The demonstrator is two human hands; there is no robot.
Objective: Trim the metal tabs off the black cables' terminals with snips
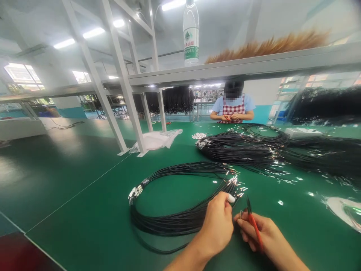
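Black cords (180, 220) under left hand (217, 226)

No sleeves are worn: both forearms are seen bare, and a white covering is worn on one fingertip of the left hand (217, 222)

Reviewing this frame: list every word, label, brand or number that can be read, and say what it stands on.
"农夫山泉": red characters on the green and white label of the water bottle on the shelf; small, so this reading is likely rather than certain.
Lower green band of that label: white characters, too blurred to read.
White box on the green table: no legible print.
Nothing readable on the cables, the tool or the person's apron.
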